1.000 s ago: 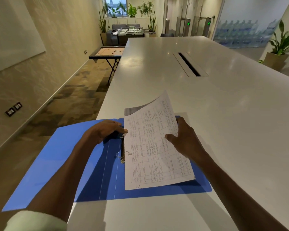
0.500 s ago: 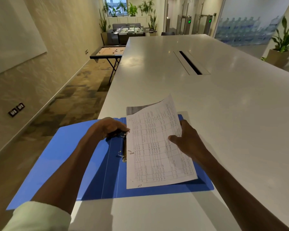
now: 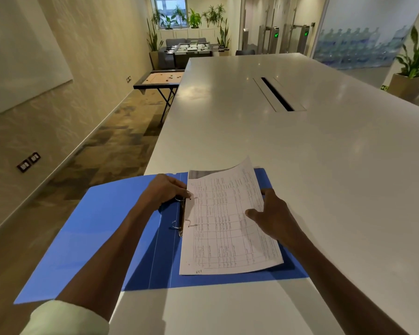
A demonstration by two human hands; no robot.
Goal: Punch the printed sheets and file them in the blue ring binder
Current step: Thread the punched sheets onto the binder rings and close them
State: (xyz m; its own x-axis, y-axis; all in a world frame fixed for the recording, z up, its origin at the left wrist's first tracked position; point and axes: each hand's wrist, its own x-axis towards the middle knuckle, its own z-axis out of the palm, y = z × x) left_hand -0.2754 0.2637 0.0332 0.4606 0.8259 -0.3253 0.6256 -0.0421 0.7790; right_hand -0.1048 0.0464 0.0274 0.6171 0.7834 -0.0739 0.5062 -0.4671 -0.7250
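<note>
i see the blue ring binder [image 3: 111,240] lying open in the lower middle of the frame, its right cover on the near corner of the long white table [image 3: 300,165] and its left cover hanging out past the table's left edge over the patterned floor [image 3: 87,170]. the metal ring mechanism [image 3: 179,217] runs along the spine at the centre of the binder, with one ring at its upper end and one lower down.

the printed sheets [image 3: 228,228], covered in ruled tables of small print, lie on the right cover with their left edge at the rings. their upper right corner curls up off the binder, and a grey page shows beneath at the top edge.

the left hand [image 3: 163,191] sits just left of the sheets, fingers curled around the upper ring where it meets the paper's punched edge. the right hand [image 3: 273,213] holds the right side of the sheets, thumb lying on top of the print and fingers curled at the paper's right edge. the two hands are apart, one on each side of the paper. a pale cuff [image 3: 65,320] shows at the bottom left.

a cable slot [image 3: 277,94] cuts the table in the upper middle. a carrom board [image 3: 161,78] and a foosball table [image 3: 194,48] stand in the upper centre, and a potted plant [image 3: 414,66] at the upper right.
</note>
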